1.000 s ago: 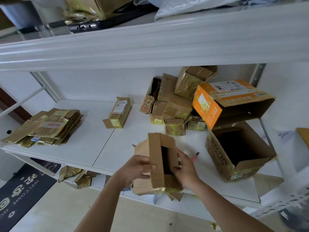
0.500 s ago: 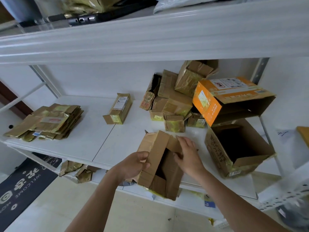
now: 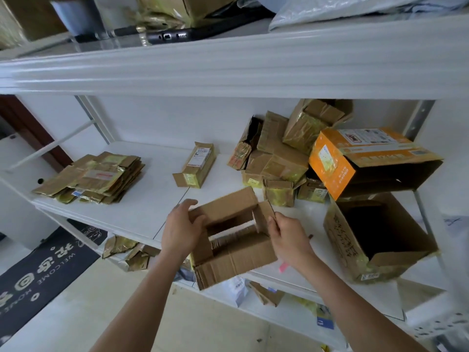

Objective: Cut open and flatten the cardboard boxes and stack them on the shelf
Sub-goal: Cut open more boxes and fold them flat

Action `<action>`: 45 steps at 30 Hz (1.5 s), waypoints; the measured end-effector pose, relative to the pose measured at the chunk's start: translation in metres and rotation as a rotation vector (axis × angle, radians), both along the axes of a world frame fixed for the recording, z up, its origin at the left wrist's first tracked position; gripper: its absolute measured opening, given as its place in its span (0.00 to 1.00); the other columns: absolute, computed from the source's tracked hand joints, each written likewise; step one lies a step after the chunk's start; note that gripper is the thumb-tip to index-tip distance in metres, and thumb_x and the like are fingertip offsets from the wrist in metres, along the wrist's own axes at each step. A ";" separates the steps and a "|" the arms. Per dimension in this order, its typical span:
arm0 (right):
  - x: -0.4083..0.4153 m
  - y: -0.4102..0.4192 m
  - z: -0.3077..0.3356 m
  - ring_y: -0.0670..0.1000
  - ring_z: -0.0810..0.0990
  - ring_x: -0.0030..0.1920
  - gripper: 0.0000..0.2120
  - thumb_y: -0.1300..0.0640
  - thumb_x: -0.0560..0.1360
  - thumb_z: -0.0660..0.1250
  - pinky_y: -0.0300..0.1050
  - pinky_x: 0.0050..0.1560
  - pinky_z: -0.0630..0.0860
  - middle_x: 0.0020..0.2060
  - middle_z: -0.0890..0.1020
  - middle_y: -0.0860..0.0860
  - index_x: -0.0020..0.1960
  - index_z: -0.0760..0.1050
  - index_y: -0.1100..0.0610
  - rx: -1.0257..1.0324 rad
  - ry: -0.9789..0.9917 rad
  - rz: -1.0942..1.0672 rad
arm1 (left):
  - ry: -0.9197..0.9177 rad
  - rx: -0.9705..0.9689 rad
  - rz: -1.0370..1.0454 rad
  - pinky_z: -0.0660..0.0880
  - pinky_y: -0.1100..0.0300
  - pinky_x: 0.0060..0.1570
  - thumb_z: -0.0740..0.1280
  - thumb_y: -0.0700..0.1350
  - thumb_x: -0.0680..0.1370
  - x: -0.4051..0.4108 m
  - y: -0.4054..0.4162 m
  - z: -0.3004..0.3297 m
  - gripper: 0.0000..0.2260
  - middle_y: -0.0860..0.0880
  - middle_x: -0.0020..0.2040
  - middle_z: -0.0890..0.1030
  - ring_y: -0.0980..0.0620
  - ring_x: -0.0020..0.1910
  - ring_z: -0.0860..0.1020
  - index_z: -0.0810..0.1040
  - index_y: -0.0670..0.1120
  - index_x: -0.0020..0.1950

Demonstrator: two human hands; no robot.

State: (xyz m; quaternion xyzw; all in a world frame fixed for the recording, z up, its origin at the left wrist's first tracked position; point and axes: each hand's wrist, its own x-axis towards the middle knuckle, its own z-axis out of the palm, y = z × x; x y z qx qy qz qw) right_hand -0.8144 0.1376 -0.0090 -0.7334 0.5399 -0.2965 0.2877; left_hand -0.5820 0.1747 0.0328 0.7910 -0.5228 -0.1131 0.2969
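I hold a small brown cardboard box (image 3: pixel 236 252) over the front edge of the white shelf (image 3: pixel 142 212), its flaps spread and its inside facing me. My left hand (image 3: pixel 181 231) grips its left flap, fingers curled over the edge. My right hand (image 3: pixel 288 237) pinches the right flap. A stack of flattened boxes (image 3: pixel 94 177) lies at the shelf's left end. A small sealed box (image 3: pixel 195 165) sits alone mid-shelf. A heap of unflattened boxes (image 3: pixel 276 158) is piled at the back right.
An orange box (image 3: pixel 368 158) lies on its side atop a large open brown box (image 3: pixel 378 237) at the right. A pink object (image 3: pixel 282 267) lies on the shelf under my right wrist. Scraps sit on the lower shelf (image 3: pixel 132 252). A dark welcome mat (image 3: pixel 38 273) covers the floor left.
The box has turned from upright to lying open and flat toward me, with its flaps pulled apart. Both hands shifted to its left and right flaps.
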 end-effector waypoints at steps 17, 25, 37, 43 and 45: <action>0.023 0.011 0.027 0.35 0.73 0.29 0.15 0.61 0.83 0.59 0.31 0.28 0.65 0.26 0.67 0.43 0.38 0.66 0.51 -0.095 -0.080 0.094 | 0.645 -0.021 0.141 0.79 0.50 0.48 0.72 0.38 0.73 0.028 0.024 -0.037 0.20 0.47 0.56 0.78 0.46 0.54 0.78 0.70 0.51 0.60; 0.008 -0.010 -0.016 0.41 0.75 0.64 0.24 0.71 0.81 0.55 0.21 0.54 0.68 0.66 0.75 0.43 0.72 0.72 0.53 0.206 0.115 0.288 | 1.500 0.060 0.007 0.81 0.57 0.48 0.52 0.21 0.75 0.084 0.056 -0.075 0.30 0.43 0.59 0.80 0.47 0.52 0.83 0.79 0.47 0.65; 0.058 -0.010 -0.057 0.55 0.76 0.65 0.25 0.56 0.79 0.57 0.51 0.63 0.74 0.70 0.74 0.50 0.76 0.63 0.47 0.412 0.678 0.393 | 1.139 0.420 0.272 0.78 0.44 0.58 0.69 0.44 0.79 0.091 0.057 -0.146 0.15 0.42 0.60 0.79 0.42 0.57 0.79 0.75 0.40 0.64; 0.093 -0.030 -0.068 0.55 0.80 0.55 0.24 0.42 0.82 0.56 0.46 0.45 0.71 0.59 0.80 0.52 0.77 0.59 0.43 0.208 0.827 0.262 | 0.654 0.484 0.370 0.80 0.48 0.48 0.70 0.38 0.75 0.075 0.036 -0.159 0.11 0.45 0.48 0.76 0.45 0.47 0.77 0.74 0.41 0.56; 0.103 -0.034 -0.073 0.55 0.79 0.57 0.29 0.37 0.79 0.59 0.48 0.47 0.72 0.61 0.78 0.53 0.78 0.55 0.40 0.230 0.935 0.278 | 0.594 0.468 0.359 0.78 0.50 0.44 0.68 0.36 0.75 0.072 0.033 -0.163 0.14 0.48 0.44 0.74 0.48 0.43 0.75 0.73 0.41 0.59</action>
